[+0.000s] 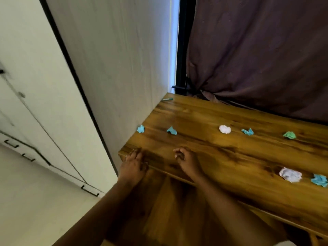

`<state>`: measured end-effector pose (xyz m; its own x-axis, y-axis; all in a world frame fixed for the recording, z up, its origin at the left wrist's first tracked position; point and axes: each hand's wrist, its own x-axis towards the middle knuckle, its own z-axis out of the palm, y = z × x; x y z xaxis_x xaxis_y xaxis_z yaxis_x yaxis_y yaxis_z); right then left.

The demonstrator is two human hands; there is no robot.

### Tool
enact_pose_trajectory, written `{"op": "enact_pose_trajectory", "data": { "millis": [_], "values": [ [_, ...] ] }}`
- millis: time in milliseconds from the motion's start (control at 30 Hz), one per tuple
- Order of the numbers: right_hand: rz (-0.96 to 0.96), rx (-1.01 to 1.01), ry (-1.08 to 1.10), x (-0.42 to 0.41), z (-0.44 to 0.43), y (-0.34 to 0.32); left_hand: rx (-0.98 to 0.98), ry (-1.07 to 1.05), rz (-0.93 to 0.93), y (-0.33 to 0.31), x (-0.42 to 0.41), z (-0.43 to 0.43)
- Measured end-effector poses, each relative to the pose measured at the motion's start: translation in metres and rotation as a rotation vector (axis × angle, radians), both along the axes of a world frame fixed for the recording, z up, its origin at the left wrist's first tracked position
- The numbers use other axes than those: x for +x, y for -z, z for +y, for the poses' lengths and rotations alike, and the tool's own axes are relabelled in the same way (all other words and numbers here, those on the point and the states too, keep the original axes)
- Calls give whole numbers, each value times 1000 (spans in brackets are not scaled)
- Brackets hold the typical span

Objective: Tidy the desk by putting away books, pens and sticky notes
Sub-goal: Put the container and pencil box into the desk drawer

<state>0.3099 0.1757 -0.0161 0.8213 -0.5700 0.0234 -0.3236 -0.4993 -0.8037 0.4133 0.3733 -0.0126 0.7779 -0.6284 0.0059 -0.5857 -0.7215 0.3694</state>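
Observation:
Several crumpled sticky notes lie scattered on the wooden desk (221,157): a blue one (140,129) at the left edge, another blue one (171,130), a white one (224,129), a blue one (248,131), a green one (289,135), and a white one (290,174) beside a blue one (319,180) near the front right. A teal pen (167,99) lies in the far left corner. My left hand (134,162) rests flat on the desk's front left corner, holding nothing. My right hand (186,158) sits on the desk near the front edge, fingers curled, nothing visible in it.
A pale panel wall (115,68) borders the desk's left side. A dark brown curtain (257,50) hangs behind it. White cabinets with black handles (26,139) stand at the far left. Wooden parts of the desk show below its front edge.

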Motion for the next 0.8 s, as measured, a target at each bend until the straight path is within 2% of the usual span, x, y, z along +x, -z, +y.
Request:
{"op": "enact_pose_trajectory", "data": {
  "millis": [67, 167, 233, 333, 433, 533, 667, 800],
  "values": [
    [-34, -30, 142, 43, -22, 1, 78, 53, -1, 2, 39, -23],
    [-37, 90, 322, 102, -74, -1, 129, 114, -94, 10, 95, -59],
    [2, 82, 283, 132, -106, 3, 103, 170, -183, 12, 121, -81],
    [0, -133, 109, 184, -148, 14, 81, 173, -206, 22, 148, -103],
    [75, -340, -13, 242, -186, 19, 40, 161, -216, 28, 156, -113],
    [146, -583, -61, 302, -214, 21, 9, 188, -291, 34, 160, -114],
    [242, -642, -97, 349, -219, 27, 2, 197, -329, 41, 165, -115],
    [161, -651, -13, 331, -209, 27, 43, 195, -317, 41, 165, -113]
  ]
}}
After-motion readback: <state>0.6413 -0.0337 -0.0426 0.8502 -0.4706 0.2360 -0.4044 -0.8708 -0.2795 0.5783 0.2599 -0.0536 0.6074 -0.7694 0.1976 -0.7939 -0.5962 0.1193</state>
